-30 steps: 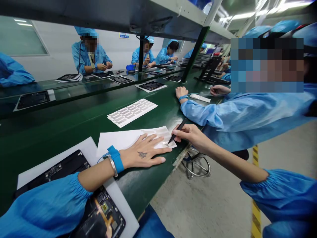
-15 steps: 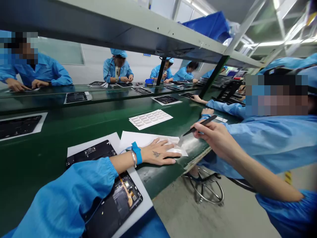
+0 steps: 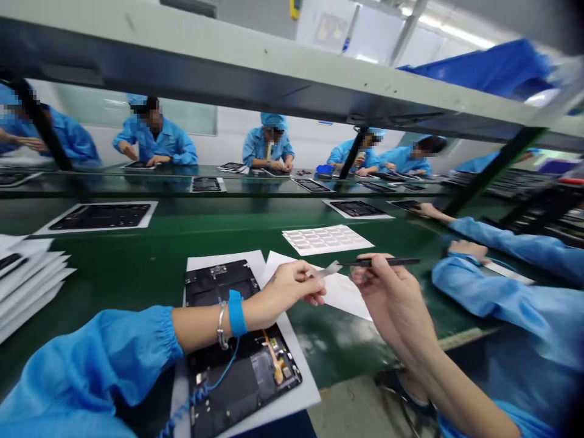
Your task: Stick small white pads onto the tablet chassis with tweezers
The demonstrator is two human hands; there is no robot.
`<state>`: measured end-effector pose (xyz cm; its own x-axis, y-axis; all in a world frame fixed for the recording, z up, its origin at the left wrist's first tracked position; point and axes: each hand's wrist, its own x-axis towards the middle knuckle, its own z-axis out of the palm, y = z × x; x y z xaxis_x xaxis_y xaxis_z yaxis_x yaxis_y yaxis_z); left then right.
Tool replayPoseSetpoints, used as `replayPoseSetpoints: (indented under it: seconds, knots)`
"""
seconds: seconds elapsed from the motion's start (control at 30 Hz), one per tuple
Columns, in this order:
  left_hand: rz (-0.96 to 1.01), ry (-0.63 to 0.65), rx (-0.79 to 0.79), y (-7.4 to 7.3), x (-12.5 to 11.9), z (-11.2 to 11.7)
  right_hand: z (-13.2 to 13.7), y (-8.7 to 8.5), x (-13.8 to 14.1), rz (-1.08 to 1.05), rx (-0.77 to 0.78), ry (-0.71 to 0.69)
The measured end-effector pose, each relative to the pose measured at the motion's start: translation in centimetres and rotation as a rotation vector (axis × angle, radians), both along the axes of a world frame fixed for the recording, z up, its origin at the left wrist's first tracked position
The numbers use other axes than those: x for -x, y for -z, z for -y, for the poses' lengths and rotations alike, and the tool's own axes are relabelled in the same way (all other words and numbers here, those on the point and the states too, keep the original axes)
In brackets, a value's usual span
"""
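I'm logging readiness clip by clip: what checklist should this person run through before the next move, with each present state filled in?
1. Translucent strip pinched by the left hand: ok.
2. Black tweezers held in the right hand: ok.
3. Tweezers gripping the strip's end: cannot tell; they meet or nearly meet.
4. Blue wrist strap worn: ok.
5. Coiled cord grounded: cannot tell; its far end is out of view.
6. Opened tablet fully visible: not ok; the left forearm partly hides it.
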<state>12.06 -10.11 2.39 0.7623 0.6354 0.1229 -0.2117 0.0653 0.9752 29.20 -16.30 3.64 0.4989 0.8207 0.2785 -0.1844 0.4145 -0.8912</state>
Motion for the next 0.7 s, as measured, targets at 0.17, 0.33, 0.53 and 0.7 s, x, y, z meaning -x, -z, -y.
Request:
replayPoseSetpoints:
  seconds: [0.17, 0.33, 0.53, 0.7]
  knots:
    - [-0.27, -0.252, -0.406, -1.0, 4.1, -1.6, -1.0, -0.6, 2.2, 0.043, -0.133, 0.06]
    - [-0.527, -0.328, -0.886, -2.5, 7.9, -1.6, -0.7, -1.2, 2.9, 0.564, -0.01, 0.027]
    - [-0.659, -0.316, -1.068, -2.1, 9.0, -1.1, -0.5, -2.8, 5.1, 0.982, -0.055, -0.068]
    - [-0.719, -0.305, -1.155, -2.0, 9.4, -0.7, -1.0, -3.1, 5.6, 1.097, -0.06, -0.12]
